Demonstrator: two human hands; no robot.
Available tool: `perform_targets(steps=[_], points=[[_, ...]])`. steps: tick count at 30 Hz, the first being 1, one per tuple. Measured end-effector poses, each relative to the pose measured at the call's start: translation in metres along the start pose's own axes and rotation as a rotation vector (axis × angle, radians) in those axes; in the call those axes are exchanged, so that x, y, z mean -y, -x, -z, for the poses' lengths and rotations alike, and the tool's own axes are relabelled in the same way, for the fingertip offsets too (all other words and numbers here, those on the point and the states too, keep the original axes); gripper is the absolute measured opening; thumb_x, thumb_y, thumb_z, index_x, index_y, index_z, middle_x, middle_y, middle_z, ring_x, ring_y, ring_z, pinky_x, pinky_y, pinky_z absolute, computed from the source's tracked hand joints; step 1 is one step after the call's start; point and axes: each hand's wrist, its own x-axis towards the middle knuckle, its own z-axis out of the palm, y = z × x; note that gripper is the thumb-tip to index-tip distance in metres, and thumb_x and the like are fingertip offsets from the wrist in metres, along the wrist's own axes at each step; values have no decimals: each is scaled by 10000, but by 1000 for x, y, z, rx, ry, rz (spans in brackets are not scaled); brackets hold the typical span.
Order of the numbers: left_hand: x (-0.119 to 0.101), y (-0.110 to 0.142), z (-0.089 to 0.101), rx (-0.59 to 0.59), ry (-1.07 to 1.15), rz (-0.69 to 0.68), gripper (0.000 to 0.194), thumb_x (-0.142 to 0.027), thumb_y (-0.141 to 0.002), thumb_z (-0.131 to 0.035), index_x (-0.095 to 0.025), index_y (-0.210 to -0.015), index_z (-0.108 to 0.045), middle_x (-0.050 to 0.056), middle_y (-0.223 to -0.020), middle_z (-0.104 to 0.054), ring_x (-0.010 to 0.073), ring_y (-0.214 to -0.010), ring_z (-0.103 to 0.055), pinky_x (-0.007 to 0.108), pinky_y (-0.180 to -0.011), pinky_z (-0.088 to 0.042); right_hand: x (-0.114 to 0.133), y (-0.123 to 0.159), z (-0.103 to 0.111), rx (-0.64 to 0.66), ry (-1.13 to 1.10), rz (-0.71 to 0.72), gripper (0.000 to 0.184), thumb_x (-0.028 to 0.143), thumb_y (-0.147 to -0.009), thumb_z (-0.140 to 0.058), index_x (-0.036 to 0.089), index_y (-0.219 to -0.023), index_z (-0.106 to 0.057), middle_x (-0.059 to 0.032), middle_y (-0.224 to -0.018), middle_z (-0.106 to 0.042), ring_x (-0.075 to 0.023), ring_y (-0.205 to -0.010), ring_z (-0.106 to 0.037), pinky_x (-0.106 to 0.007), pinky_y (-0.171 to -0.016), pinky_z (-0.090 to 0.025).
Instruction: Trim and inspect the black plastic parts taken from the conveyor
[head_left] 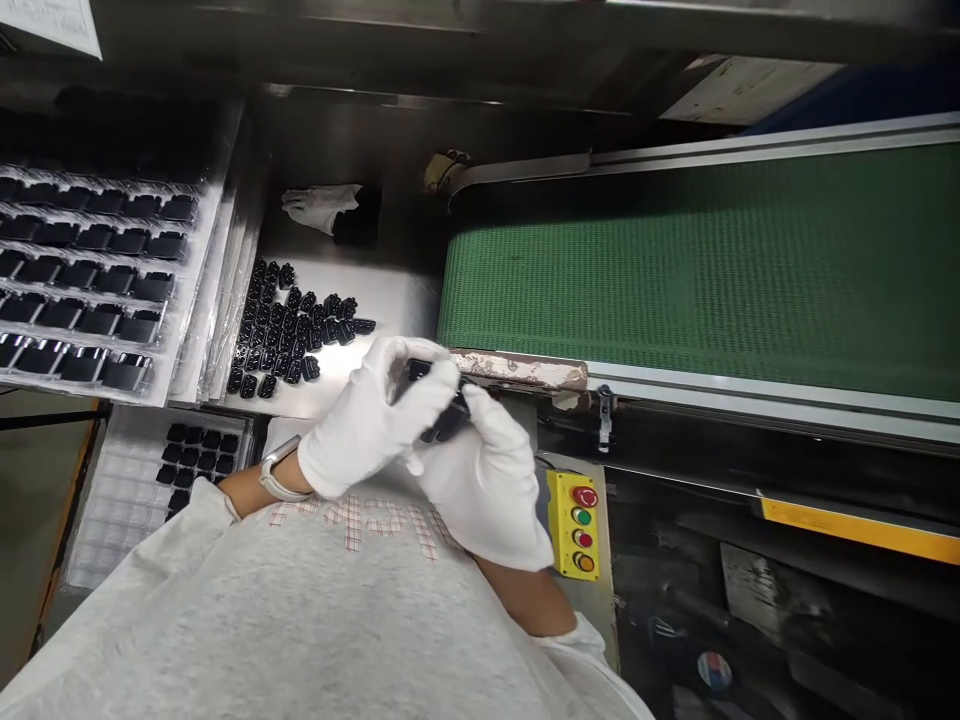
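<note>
Between my two white-gloved hands is a black plastic part (448, 420), close to my chest and mostly covered by fingers. My left hand (375, 410) is curled round its upper left side, with thumb and fingers closed on it. From the lower right, my right hand (487, 480) grips the same part, its fingertips pressed at the edge. Just beyond my left hand, many small black pieces (292, 330) lie in a cluster on the metal table (397, 290). Details of the held part are too hidden to make out.
Stacked clear trays of black parts (97, 240) stand on the left, with another part-filled tray (120, 490) below. A green conveyor belt (697, 270) runs off to the right. Near my right wrist is a yellow button box (574, 525). A white glove (321, 207) lies further back.
</note>
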Motion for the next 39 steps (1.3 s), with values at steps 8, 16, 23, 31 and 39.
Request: perform_targets(steps=[8,16,23,31,39], points=[[6,-4,14,54,-177,-102,334,-337,-1042,-323,-217,-897,-599,62,-1026,-636,194,-1058,-629,385,-1076,-483,-2,-1,-1,55,-176,-132,364,518,-832,-664,242,-1058,-589,-11,-744,-617,-131,-566,-541,-216,-466,-395],[1,-1,19,135,-124,-48,286,-354,-1033,-402,-229,-973,-652,23,-1039,-702,168,-1046,-673,335,-1027,-543,-1,2,-2,56,-39,-154,492,697,-814,-623,239,-991,-581,5,-665,-586,-115,-459,-481,-234,-433,-383],[-1,1,26,190,-127,54,312,-441,-1009,-484,-229,-1097,-695,40,-1196,-711,200,-1109,-670,355,-1022,-555,2,4,-4,71,-5,-192,604,747,-789,-621,230,-1090,-536,-3,-689,-600,-105,-414,-459,-211,-380,-310],[-11,1,28,221,-57,38,325,-415,-950,-610,-167,-747,-663,47,-1206,-685,158,-1079,-675,272,-923,-587,4,7,0,62,36,-207,565,737,-780,-605,175,-777,-548,4,-601,-559,-63,-353,-403,-201,-361,-263],[-26,-1,34,294,-189,46,360,-427,-907,-657,-168,-656,-650,43,-1157,-677,139,-935,-697,257,-789,-603,3,8,0,26,62,-181,585,729,-762,-645,159,-659,-558,-10,-542,-528,-61,-369,-385,-175,-342,-261]])
